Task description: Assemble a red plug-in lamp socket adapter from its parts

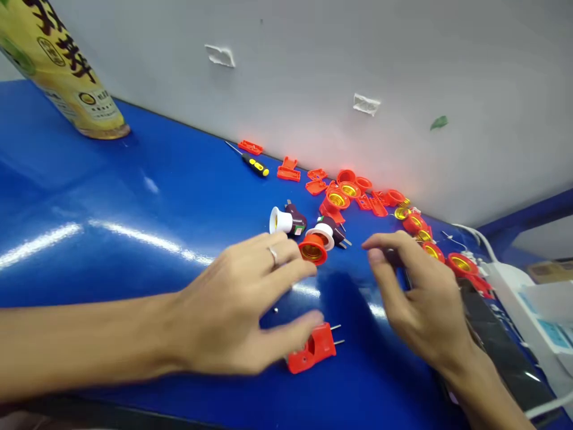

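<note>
Near: red plug piece (323, 341) on table (147, 203), under left hand (228, 304), fingers loosely spread; a thumb brush could skew it. Small bright bit (276, 310) beside that hand may roll if swept. Right hand (430, 310): finger and thumb narrowly apart, grip unclear. Farther, clustered sockets (313, 249) could topple if knocked.

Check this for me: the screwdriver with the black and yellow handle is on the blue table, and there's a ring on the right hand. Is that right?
Not quite: the head view shows the ring on the left hand. The black and yellow screwdriver is indeed on the blue table.
</note>
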A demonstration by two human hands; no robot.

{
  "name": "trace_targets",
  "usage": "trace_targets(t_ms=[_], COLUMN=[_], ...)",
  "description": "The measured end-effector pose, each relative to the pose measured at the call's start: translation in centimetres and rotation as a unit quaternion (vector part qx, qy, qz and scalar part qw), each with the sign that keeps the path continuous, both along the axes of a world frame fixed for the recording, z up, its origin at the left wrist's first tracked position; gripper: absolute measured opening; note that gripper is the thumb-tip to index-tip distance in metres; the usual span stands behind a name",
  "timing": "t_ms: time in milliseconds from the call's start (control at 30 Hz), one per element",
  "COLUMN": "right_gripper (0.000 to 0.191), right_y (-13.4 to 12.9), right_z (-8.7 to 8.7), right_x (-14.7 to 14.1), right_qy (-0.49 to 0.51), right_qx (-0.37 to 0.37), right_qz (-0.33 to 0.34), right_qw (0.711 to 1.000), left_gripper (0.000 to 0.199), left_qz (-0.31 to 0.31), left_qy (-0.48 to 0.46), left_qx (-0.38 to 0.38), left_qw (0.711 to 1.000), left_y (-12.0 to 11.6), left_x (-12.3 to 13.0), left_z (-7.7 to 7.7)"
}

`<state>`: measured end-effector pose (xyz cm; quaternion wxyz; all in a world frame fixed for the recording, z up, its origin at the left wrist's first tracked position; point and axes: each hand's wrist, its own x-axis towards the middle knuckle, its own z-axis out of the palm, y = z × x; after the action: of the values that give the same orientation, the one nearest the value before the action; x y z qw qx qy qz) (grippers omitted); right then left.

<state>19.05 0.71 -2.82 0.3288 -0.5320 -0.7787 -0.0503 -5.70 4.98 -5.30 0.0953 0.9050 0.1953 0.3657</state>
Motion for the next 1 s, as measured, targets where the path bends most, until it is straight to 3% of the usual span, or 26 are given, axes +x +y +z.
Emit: trace_targets(t_ms=[67, 167, 400, 567, 900, 933, 1000], right_gripper=[0.007, 0.007, 0.02, 0.023, 0.029, 0.028, 0.028], right_y=[0.1, 0.1, 0.4, 0.8, 0.2, 0.1, 0.1], right_z=[-0.3, -0.7, -2.1, -2.4, -0.8, -0.7, -0.5], right_x=[-0.2, -0.4, -1.4, -2.1, -2.2, -2.0, -1.5], right_qy=[-0.01, -0.023, -0.047, -0.03, 0.059, 0.059, 0.056], right_qx=[-0.025, -0.05, -0.125, -0.159, -0.223, -0.224, -0.222], right_qz=[0.016, 0.027, 0.008, -0.003, -0.017, -0.025, -0.047], right_qw=[1.0, 0.998, 0.991, 0.987, 0.973, 0.973, 0.972], left_gripper=[0.017, 0.017, 0.023, 0.022, 0.021, 0.02, 0.02], left_qz=[0.055, 0.092, 0.102, 0.089, 0.061, 0.039, -0.063], left_qy=[0.01, 0.04, 0.086, 0.068, 0.028, 0.035, 0.098], left_qx=[0.05, 0.057, 0.057, 0.059, 0.051, 0.052, 0.054], left_qw=[0.997, 0.993, 0.989, 0.992, 0.996, 0.997, 0.992], left_y=[1.8, 3.6, 3.7, 3.9, 3.0, 3.1, 3.4], left_x=[-0.1, -0.2, 0.3, 0.6, 0.3, 0.1, -0.3], left_z=[-0.1, -0.7, -1.6, -1.4, 0.1, 0.5, 1.5])
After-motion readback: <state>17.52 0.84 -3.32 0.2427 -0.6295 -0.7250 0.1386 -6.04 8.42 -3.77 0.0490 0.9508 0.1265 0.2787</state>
